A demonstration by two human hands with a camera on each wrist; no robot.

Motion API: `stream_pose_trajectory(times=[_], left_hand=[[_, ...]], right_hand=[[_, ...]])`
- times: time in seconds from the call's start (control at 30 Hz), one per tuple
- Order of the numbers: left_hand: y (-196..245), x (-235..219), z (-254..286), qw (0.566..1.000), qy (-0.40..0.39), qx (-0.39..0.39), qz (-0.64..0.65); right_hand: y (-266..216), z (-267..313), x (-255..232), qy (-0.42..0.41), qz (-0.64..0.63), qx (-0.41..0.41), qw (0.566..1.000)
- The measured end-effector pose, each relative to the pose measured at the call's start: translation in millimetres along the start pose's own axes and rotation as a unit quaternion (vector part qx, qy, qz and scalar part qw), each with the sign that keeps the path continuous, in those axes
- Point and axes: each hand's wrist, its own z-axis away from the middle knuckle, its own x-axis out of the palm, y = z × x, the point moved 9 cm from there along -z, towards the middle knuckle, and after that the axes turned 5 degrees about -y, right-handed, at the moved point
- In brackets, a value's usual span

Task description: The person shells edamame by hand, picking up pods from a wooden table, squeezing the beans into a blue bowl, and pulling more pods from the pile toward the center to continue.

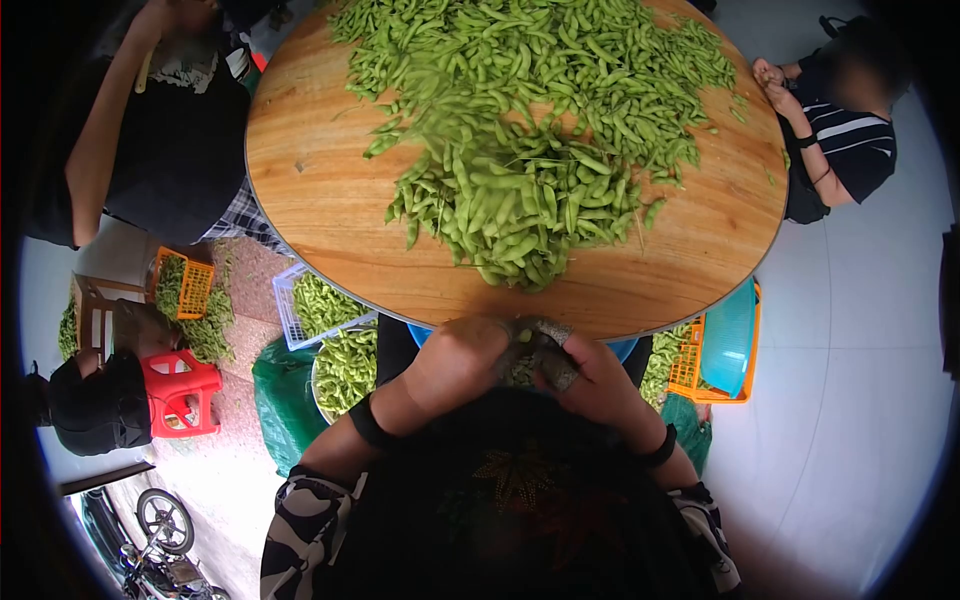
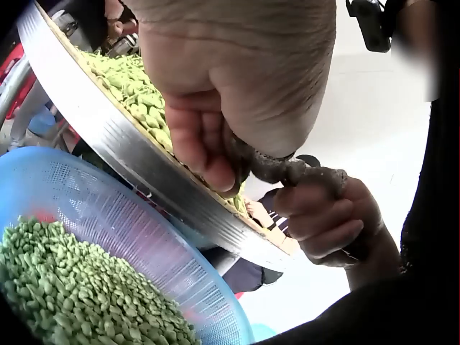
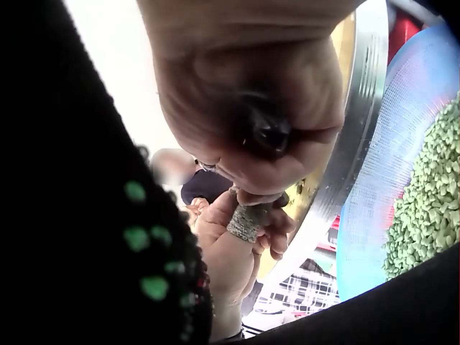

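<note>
Over the table's near edge, my left hand (image 1: 455, 362) and right hand (image 1: 590, 375) meet with fingers curled, pinching a small green pod (image 1: 525, 337) mostly hidden between them. Grey coverings wrap some fingers. The left wrist view shows the left hand (image 2: 241, 79) bent inward, touching the right hand (image 2: 327, 219). In the right wrist view, a dark shiny thing (image 3: 272, 135) lies in the curled right hand (image 3: 251, 108), beside the left hand (image 3: 230, 251). Green pods (image 1: 520, 200) are heaped on the round wooden table (image 1: 320, 215).
A blue basket (image 2: 215, 287) of shelled beans (image 2: 86, 287) sits below the table edge. Left are a white crate (image 1: 290, 310), a green bag (image 1: 285, 400) and a red stool (image 1: 185, 395); right, an orange basket (image 1: 685, 365). People sit at both sides.
</note>
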Motion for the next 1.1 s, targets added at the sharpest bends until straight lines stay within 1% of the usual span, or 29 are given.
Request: stream_pose_trajectory(times=[0.03,0.07,0.1,0.13,0.17,0.2,0.23,0.27,0.3,0.33,0.37,0.4,0.43,0.47,0.5,0.53,0.6,0.67,0.73,0.77,0.8,0.83,0.87,0.93,0.97,1.0,1.03,1.07,1.1], left_hand=[[4,-4,0,1.0,0.021,0.002,-0.002],[8,-7,1,1.0,0.02,0.003,-0.002],[-10,4,4,0.97,-0.037,-0.108,0.213],[-21,23,12,0.88,-0.092,-0.213,0.414],[-23,24,13,0.88,-0.095,-0.213,0.414],[-25,32,16,0.838,-0.107,-0.228,0.485],[-25,40,19,0.789,-0.118,-0.243,0.552],[-24,42,18,0.789,-0.119,-0.243,0.552],[-18,33,10,0.879,-0.11,-0.174,0.43],[-8,24,5,0.945,-0.097,-0.101,0.296],[-9,26,6,0.945,-0.098,-0.1,0.295],[-6,29,8,0.964,-0.113,-0.082,0.228],[-2,31,8,0.977,-0.127,-0.063,0.159],[0,30,9,0.977,-0.127,-0.061,0.159],[-3,32,11,0.963,-0.139,-0.106,0.205],[-6,35,14,0.945,-0.151,-0.15,0.25],[-10,38,21,0.938,-0.142,-0.159,0.274],[-14,34,27,0.93,-0.132,-0.171,0.299],[-25,11,32,0.923,-0.078,-0.25,0.283],[-26,8,33,0.923,-0.077,-0.249,0.282],[-32,10,37,0.914,-0.094,-0.282,0.276],[-37,13,42,0.903,-0.112,-0.316,0.27],[-35,14,41,0.903,-0.11,-0.315,0.271],[-23,6,30,0.939,-0.042,-0.235,0.247],[-23,9,29,0.939,-0.041,-0.236,0.248],[-19,12,25,0.947,-0.05,-0.21,0.239],[-15,13,22,0.954,-0.059,-0.184,0.231],[-15,13,22,0.954,-0.06,-0.182,0.23],[-9,12,18,0.96,-0.066,-0.149,0.227]], right_hand=[[2,0,1,0.001,-0.001,-0.001,1.0],[5,1,0,0.01,-0.017,-0.004,1.0],[7,1,-1,0.02,-0.033,-0.008,0.999],[5,2,-4,0.022,-0.034,-0.008,0.999],[5,1,-1,-0.012,-0.095,0.01,0.995],[6,1,4,-0.047,-0.155,0.028,0.986],[15,-1,6,-0.045,-0.156,0.028,0.986],[18,-4,-6,0.028,-0.088,-0.051,0.994],[7,-2,-15,0.101,-0.018,-0.129,0.986],[7,-2,-16,0.102,-0.019,-0.129,0.986],[-3,-1,-18,0.123,0.097,-0.155,0.975],[-14,0,-17,0.142,0.211,-0.18,0.95],[-13,0,-15,0.144,0.211,-0.181,0.95],[-11,0,-14,0.158,0.267,-0.166,0.936],[-9,1,-12,0.173,0.322,-0.151,0.919],[-9,2,-8,0.176,0.323,-0.151,0.918],[-1,3,-4,0.183,0.402,-0.076,0.894],[-4,6,-9,0.186,0.4,-0.065,0.895],[-8,10,-15,0.191,0.396,-0.054,0.896],[-9,10,-10,0.154,0.394,-0.058,0.904],[-7,10,-4,0.118,0.391,-0.061,0.911],[-7,10,-3,0.117,0.393,-0.061,0.91],[-7,11,-6,0.139,0.369,-0.054,0.917],[-6,9,-9,0.159,0.347,-0.048,0.923],[-15,9,-10,0.175,0.315,-0.113,0.926],[-22,11,-9,0.192,0.28,-0.176,0.924],[-16,8,-8,0.193,0.279,-0.176,0.924],[-13,6,-5,0.193,0.262,-0.206,0.923],[-17,6,-5,0.192,0.247,-0.237,0.92]])
